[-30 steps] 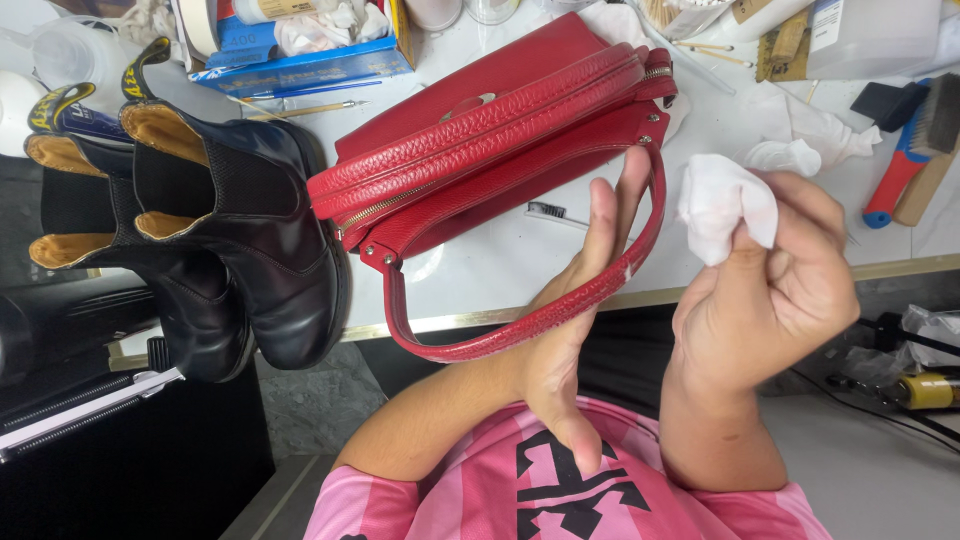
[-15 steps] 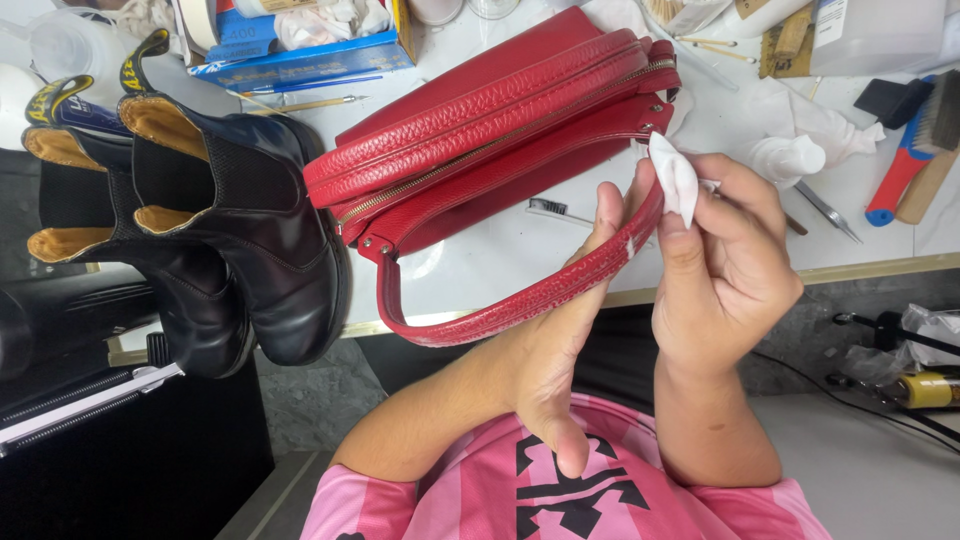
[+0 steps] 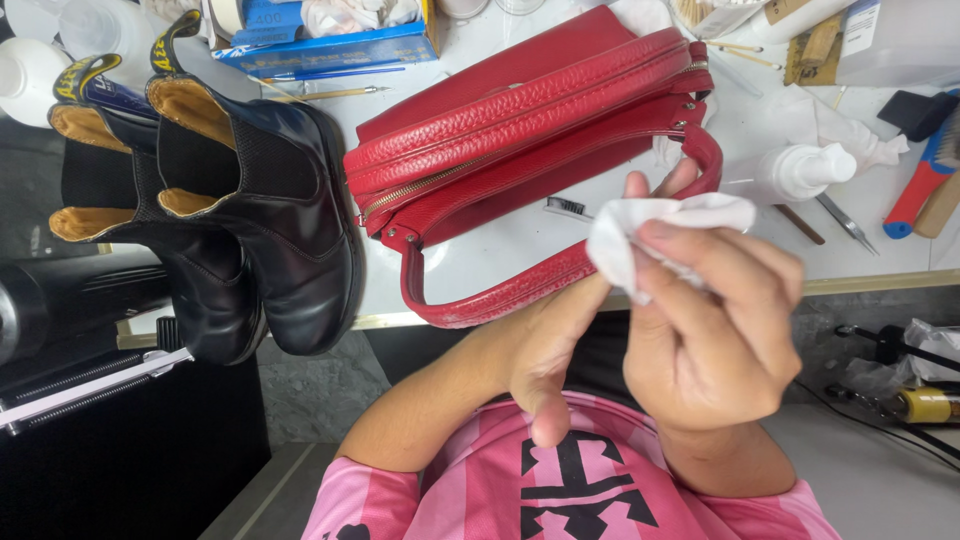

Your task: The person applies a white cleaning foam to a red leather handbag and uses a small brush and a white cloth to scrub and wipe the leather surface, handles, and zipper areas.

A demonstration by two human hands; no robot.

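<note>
fingers of the right hand (image 3: 715, 330) pinched shut on a white cloth wad (image 3: 650, 225), just above the red strap (image 3: 520, 290). left hand (image 3: 560, 340) fingers curled under the strap, holding it up. red leather handbag (image 3: 520, 130) lies beyond on the white table (image 3: 500, 240); strap runs left-right. black boots (image 3: 250, 220) at left.
</note>
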